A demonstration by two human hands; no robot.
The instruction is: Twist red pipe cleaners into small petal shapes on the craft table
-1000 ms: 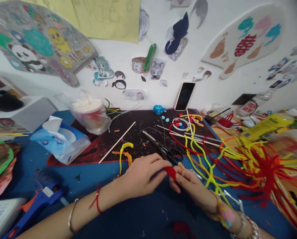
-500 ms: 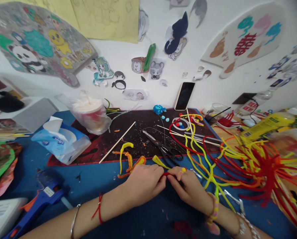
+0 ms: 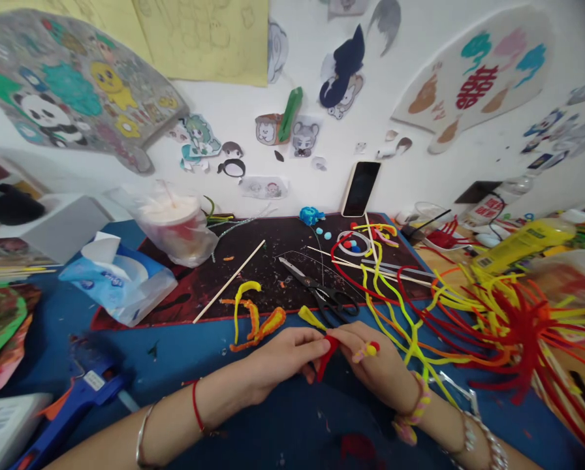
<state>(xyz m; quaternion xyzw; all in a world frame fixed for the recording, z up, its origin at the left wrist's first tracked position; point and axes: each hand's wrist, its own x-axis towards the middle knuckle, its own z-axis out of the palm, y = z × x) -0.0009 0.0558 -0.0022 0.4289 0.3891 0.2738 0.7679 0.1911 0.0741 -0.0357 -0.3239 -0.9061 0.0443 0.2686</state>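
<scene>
Between my two hands is a short red pipe cleaner piece [image 3: 327, 359], bent or folded, its lower end pointing down. My left hand [image 3: 285, 362] pinches it between thumb and fingers. My right hand [image 3: 378, 360] meets it from the other side, fingers closed on its upper edge and partly hidden. A yellow and pink twisted pipe cleaner ring [image 3: 365, 351] sits on a right finger. Just beyond the hands lie a yellow pipe cleaner piece [image 3: 312, 318], black-handled scissors [image 3: 322, 292] and bent orange pipe cleaner pieces [image 3: 260, 324].
A pile of red, yellow and orange pipe cleaners [image 3: 512, 333] spreads on the right. To the left are a blue glue gun [image 3: 94, 382], a tissue pack [image 3: 121, 281] and a bagged cup [image 3: 172, 225]. A phone [image 3: 362, 189] leans against the wall; a thin stick [image 3: 228, 281] lies on the dark mat.
Both hands have turned, so more of the red piece shows and it now points downward. My left thumb has moved up onto it. The view has shifted slightly.
</scene>
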